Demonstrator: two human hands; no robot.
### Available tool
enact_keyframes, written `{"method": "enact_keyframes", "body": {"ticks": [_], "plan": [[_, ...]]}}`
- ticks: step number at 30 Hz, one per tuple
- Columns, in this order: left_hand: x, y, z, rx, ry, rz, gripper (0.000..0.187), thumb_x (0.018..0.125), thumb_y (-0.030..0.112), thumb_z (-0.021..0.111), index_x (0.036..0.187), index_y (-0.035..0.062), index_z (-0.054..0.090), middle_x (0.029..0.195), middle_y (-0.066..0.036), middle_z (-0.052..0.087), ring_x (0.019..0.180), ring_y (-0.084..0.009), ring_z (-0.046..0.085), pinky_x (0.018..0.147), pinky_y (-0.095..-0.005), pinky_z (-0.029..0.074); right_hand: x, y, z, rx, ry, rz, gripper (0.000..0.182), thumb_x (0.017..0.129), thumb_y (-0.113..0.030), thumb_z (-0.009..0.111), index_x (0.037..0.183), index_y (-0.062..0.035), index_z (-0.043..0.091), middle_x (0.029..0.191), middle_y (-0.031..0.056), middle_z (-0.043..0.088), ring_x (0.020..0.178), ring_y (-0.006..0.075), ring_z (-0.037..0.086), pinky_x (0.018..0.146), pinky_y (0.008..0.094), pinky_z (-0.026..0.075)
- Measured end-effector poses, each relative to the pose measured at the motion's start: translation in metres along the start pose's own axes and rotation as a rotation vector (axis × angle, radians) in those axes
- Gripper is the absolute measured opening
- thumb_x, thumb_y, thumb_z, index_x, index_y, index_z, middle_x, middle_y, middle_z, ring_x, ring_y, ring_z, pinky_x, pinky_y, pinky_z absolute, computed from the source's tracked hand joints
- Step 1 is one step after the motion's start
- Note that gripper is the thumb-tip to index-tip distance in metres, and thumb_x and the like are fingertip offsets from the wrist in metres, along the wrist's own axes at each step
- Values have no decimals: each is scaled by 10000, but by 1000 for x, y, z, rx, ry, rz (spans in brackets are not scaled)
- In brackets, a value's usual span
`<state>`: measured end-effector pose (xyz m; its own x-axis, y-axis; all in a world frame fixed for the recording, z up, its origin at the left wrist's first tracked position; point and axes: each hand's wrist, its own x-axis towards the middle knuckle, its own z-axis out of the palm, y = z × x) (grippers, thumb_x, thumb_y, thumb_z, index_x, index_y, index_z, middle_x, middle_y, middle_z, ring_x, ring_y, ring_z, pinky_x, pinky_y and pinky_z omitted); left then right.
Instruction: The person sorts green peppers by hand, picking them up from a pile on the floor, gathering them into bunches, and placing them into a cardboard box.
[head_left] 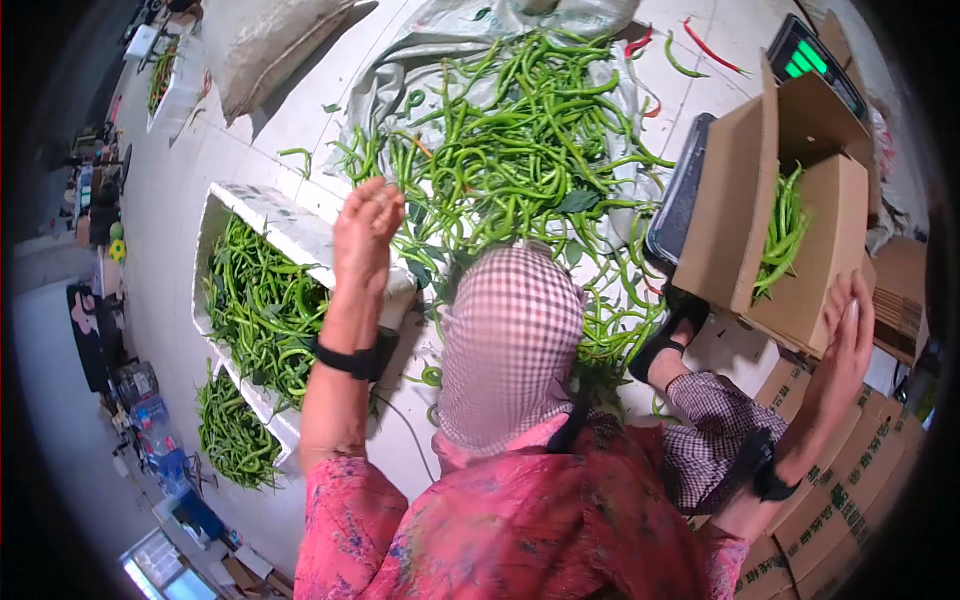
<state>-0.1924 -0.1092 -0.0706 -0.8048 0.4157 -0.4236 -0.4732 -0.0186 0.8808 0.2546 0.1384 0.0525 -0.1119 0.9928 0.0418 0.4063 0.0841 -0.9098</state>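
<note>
My left hand (pixel 370 222) is raised between the white foam box (pixel 272 222) of green peppers and the pile of long green peppers (pixel 530 130) on a pale plastic sheet (pixel 410 72). Its fingers are curled together, with nothing visible in them. My right hand (pixel 848 310) is at the near right side of an open cardboard box (pixel 722 205), fingers stretched out; whether it touches the box is unclear. Inside the box lies a bunch of green peppers (pixel 785 235). The box sits at a dark scale (pixel 680 190) with a lit green display (pixel 805 60).
More green peppers (pixel 235 435) fill a container at the lower left. A full sack (pixel 265 50) stands at the upper left. Flattened cartons (pixel 850 490) lie at the lower right. Red peppers (pixel 712 47) are scattered at the top. A checked head covering (pixel 510 345) blocks the centre.
</note>
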Motion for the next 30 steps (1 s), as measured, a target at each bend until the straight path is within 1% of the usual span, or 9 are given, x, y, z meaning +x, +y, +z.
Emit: {"method": "enact_keyframes", "body": {"ticks": [3,7,8,10,15,19,25,29,30], "plan": [[20,-82,-18,267,-12,-95,381,880,86,628,1228,-9,505,1072,-127,606,784,-142,563,636,-245,466,-50,-37,68,148,-394,91,248,922,-94,532,1145,-22,616,909,86,664,782,141,626,723,280,517],[53,-168,-27,511,84,-192,407,823,86,660,1198,-12,535,1135,-127,589,855,-163,575,685,-270,479,-66,19,167,157,-938,361,232,915,-61,574,1132,10,616,960,33,674,897,92,611,812,237,485],[69,-178,-33,724,178,-37,451,799,127,676,1198,-31,539,1126,-170,605,955,-224,582,795,-310,471,-63,43,185,87,-976,376,252,919,-116,591,1138,7,616,969,19,665,893,79,598,809,226,471],[95,-180,-41,1019,296,88,469,791,137,664,1205,-45,542,1127,-235,623,1060,-295,608,908,-350,471,-62,101,216,47,-896,486,313,899,-184,626,1134,22,612,948,26,651,850,71,584,765,217,463],[109,-161,-15,869,45,179,317,823,74,585,1125,-21,608,1013,-187,683,922,-284,668,852,-359,508,-43,190,251,269,-684,766,378,899,-228,604,1180,22,564,1032,67,619,876,140,593,769,279,489],[100,-149,50,1052,-207,502,351,760,15,610,1111,1,591,1028,-192,600,967,-363,580,831,-418,468,-18,195,285,323,-541,664,341,933,-183,581,1186,44,551,961,21,584,843,90,537,726,239,455],[182,-158,139,1081,-262,921,503,792,147,682,1242,15,501,1096,-194,581,997,-396,552,873,-473,429,23,218,327,395,-340,510,351,931,-169,585,1179,72,527,959,25,574,808,80,500,731,236,423],[235,-165,183,1301,-235,769,728,756,362,740,1310,9,427,1147,-210,583,1065,-404,554,911,-514,411,43,244,337,413,-287,480,224,933,-158,568,1035,41,558,845,-2,542,732,63,459,662,221,378],[242,-163,193,1392,-315,501,823,720,455,743,1322,5,408,1179,-225,572,1086,-406,556,923,-524,408,47,249,338,422,-338,485,185,931,-154,566,979,25,570,811,-13,533,714,58,451,648,216,367]]}}
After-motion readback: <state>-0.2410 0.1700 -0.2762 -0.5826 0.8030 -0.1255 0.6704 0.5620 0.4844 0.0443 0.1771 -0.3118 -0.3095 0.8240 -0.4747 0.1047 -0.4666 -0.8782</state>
